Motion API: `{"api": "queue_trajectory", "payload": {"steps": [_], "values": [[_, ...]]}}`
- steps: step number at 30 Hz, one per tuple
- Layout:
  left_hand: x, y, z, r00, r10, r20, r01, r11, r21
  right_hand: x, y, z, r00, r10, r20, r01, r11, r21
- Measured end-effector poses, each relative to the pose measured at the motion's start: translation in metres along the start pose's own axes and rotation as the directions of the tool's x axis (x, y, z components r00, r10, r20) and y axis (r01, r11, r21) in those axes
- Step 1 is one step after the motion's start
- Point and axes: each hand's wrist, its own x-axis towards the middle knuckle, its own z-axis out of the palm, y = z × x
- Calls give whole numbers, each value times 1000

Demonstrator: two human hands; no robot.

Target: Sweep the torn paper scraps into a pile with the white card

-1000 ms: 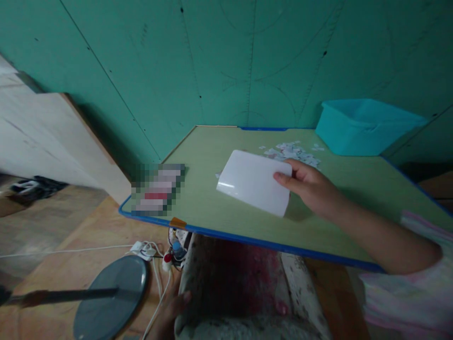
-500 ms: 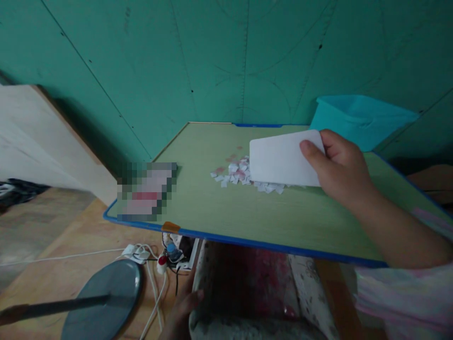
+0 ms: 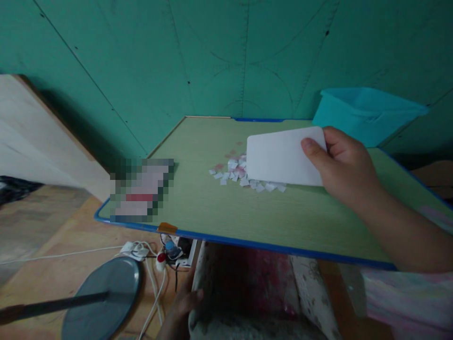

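Note:
My right hand (image 3: 348, 165) grips a flat white rectangular card or board (image 3: 283, 156) by its right end, with the thumb on the face towards me. The card is tilted up over a loose pile of small paper scraps (image 3: 233, 174) on the green tabletop (image 3: 219, 212). It hides the right part of the pile. Whether its lower edge touches the table I cannot tell. Low in the view, in shadow, my left hand (image 3: 184, 304) lies against the side of a dark patterned cloth surface (image 3: 208, 302) below the table edge. Its thumb stands apart and nothing shows in it.
A turquoise bin (image 3: 368, 118) stands at the back right by the green wall (image 3: 212, 56). A blurred-out flat object (image 3: 145, 189) lies on the table's left. White boards (image 3: 46, 127) lean at left. Cables (image 3: 155, 302), a power strip (image 3: 134, 250) and a round grey base (image 3: 106, 302) are on the floor.
The view has shifted slightly, showing more of the bin's inside. My right hand and the white card have barely moved over the scraps. My left hand stays where it was.

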Motion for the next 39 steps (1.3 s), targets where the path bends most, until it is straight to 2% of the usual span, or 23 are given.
{"api": "queue_trajectory", "payload": {"steps": [3, 7, 12, 16, 20, 22, 26, 32, 35, 39], "values": [[-2, -2, 2, 999, -12, 44, 13, 999, -31, -1, 0, -1, 1000, -15, 8, 16, 999, -52], [-3, 0, 0, 999, 37, -20, -37, 999, 0, -2, -2, 0, 997, 13, 71, -17, 999, 47], [0, 4, -7, 995, 69, -68, -62, 993, 96, -1, -5, 0, 998, 46, 47, -51, 991, 126], [2, 3, -10, 996, 66, -57, -60, 993, 106, -2, -4, 7, 986, 69, 151, -101, 971, 218], [6, -4, -15, 997, 60, -38, -55, 991, 122, -7, 0, 20, 967, 61, 249, -122, 964, 237], [7, -8, -16, 997, 66, -27, -63, 993, 98, -8, 3, 25, 970, 62, 233, -118, 965, 233], [9, -11, -15, 998, 69, 6, -70, 995, 65, -8, 6, 25, 992, 58, 113, -79, 978, 194], [7, -6, -18, 982, 165, -93, -143, 969, 203, -6, 8, 21, 997, 25, 75, -33, 993, 113], [4, -4, -14, 988, 138, -77, -123, 977, 173, -6, 9, 21, 998, 8, 57, -12, 997, 74], [1, 1, -5, 994, 104, -25, -100, 987, 124, -5, 9, 17, 999, 22, -26, -21, 999, 33]]}}
